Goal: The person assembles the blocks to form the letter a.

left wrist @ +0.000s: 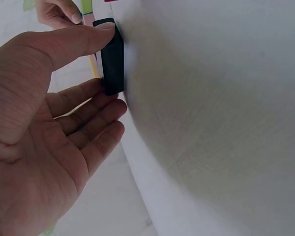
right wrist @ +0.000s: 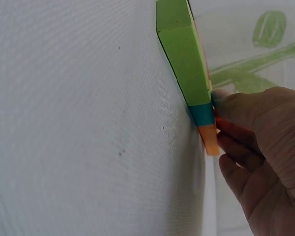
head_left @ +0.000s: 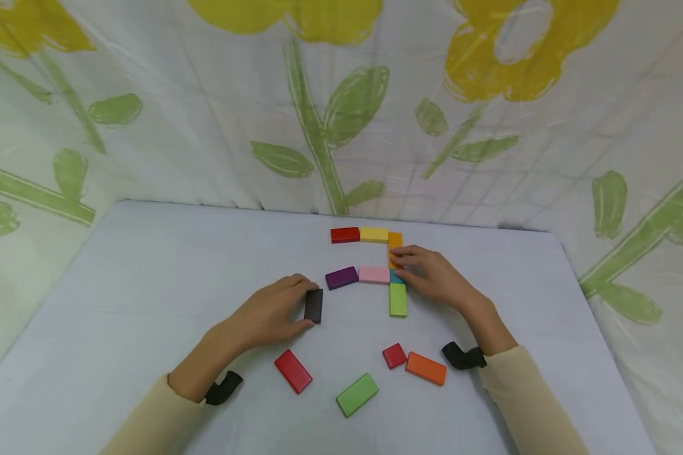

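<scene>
My left hand [head_left: 276,313] pinches a black block [head_left: 313,306] by its ends, thumb at the near end and fingertips at the far end; the left wrist view shows this black block [left wrist: 112,59] too. My right hand [head_left: 432,275] rests at the right-hand column of blocks. Its thumb touches the blue block [head_left: 395,277], partly covered, while its fingertips lie on the orange block [head_left: 395,239]. Below the blue one sits a lime green block [head_left: 398,300]. A pink block [head_left: 374,275] and a purple block [head_left: 341,278] extend leftward from the blue.
At the back, a red block [head_left: 344,235] and a yellow block [head_left: 374,235] lead up to the orange one. Nearer lie another red block [head_left: 293,371], a green block [head_left: 357,395], a small red block [head_left: 394,356] and an orange-red block [head_left: 426,368] on the white table [head_left: 176,265].
</scene>
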Demonstrator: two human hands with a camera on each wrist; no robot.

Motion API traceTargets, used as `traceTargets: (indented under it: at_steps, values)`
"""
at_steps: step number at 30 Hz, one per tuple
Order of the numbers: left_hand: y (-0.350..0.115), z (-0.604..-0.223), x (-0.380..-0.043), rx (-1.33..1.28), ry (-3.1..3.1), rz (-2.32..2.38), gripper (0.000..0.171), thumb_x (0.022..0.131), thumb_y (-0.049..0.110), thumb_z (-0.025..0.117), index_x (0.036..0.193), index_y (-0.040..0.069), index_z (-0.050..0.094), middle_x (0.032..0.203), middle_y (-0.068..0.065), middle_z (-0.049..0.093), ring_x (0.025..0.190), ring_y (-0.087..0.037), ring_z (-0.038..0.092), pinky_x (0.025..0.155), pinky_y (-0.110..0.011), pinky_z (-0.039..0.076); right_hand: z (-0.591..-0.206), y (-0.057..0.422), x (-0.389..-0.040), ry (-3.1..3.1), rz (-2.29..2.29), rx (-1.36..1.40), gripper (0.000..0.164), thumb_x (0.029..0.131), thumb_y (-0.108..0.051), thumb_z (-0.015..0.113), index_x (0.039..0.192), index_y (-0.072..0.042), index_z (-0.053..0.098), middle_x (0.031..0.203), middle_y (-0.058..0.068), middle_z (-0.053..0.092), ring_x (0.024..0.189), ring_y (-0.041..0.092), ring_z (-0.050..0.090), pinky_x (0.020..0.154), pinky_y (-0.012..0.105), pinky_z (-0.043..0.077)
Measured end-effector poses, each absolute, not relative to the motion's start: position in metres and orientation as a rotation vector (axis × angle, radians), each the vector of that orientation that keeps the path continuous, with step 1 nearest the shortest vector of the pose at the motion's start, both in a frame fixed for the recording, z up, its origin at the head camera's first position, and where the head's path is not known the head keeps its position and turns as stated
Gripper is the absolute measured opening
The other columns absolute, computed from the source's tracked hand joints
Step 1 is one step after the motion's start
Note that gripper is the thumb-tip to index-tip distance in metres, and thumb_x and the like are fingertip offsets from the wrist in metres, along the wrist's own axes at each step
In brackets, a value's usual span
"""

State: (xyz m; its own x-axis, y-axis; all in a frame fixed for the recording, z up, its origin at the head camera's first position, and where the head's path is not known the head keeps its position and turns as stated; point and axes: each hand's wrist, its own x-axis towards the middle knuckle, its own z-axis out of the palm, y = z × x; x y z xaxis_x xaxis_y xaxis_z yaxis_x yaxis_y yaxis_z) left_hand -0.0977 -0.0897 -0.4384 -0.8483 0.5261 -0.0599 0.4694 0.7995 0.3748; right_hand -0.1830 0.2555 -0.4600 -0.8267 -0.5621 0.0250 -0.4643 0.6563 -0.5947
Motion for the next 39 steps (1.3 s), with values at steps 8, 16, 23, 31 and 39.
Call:
traceTargets:
  at_steps: [8, 16, 23, 31, 39]
  values:
    - [-0.0858, -0.4374, -0.1049, 0.79, 2.808, 0.507, 0.059, 0.09, 0.025, 0.085, 0.141, 0.006, 0.063, 0.137, -0.01, 0.067, 0.123, -0.026, 0.066, 0.102, -0.043, 0.061, -0.4595, 0.2559, -0.183, 2.71, -0.919, -0.866, 0.039, 0.101, -0.01, 0.071, 0.138, 0.001, 0.067, 0.149, 0.015, 0.064, 0.143, 0.038, 0.057, 0.119, 0.056, 0.047]
    - [-0.0839, -0.4362, -0.1063, 0.801, 2.807, 0.495, 0.058, 0.091, 0.026, 0.084, 0.142, 0.007, 0.065, 0.136, -0.01, 0.067, 0.124, -0.025, 0.066, 0.101, -0.042, 0.062, -0.4595, 0.2553, -0.1826, 2.709, -0.916, -0.854, 0.039, 0.102, -0.01, 0.07, 0.139, 0.0, 0.067, 0.15, 0.015, 0.064, 0.144, 0.038, 0.056, 0.12, 0.057, 0.047]
    - [-0.0832, -0.4361, -0.1062, 0.797, 2.804, 0.489, 0.058, 0.091, 0.026, 0.085, 0.142, 0.007, 0.064, 0.136, -0.011, 0.067, 0.124, -0.025, 0.066, 0.102, -0.042, 0.061, -0.4596, 0.2554, -0.1827, 2.715, -0.9, -0.851, 0.039, 0.102, -0.01, 0.07, 0.139, 0.0, 0.066, 0.15, 0.014, 0.064, 0.144, 0.038, 0.056, 0.119, 0.057, 0.047]
    - [-0.0826, -0.4365, -0.106, 0.801, 2.799, 0.51, 0.059, 0.091, 0.026, 0.084, 0.143, 0.006, 0.064, 0.138, -0.011, 0.067, 0.125, -0.026, 0.066, 0.103, -0.043, 0.061, -0.4593, 0.2567, -0.1828, 2.726, -0.877, -0.853, 0.039, 0.102, -0.01, 0.07, 0.14, 0.0, 0.066, 0.15, 0.014, 0.064, 0.143, 0.038, 0.056, 0.119, 0.057, 0.047]
    - [-0.0825, -0.4369, -0.1058, 0.786, 2.792, 0.505, 0.059, 0.091, 0.025, 0.084, 0.144, 0.007, 0.063, 0.139, -0.011, 0.066, 0.126, -0.026, 0.066, 0.104, -0.043, 0.061, -0.4608, 0.2562, -0.1832, 2.718, -0.9, -0.859, 0.039, 0.102, -0.011, 0.07, 0.139, 0.0, 0.066, 0.151, 0.014, 0.063, 0.144, 0.038, 0.056, 0.119, 0.057, 0.047]
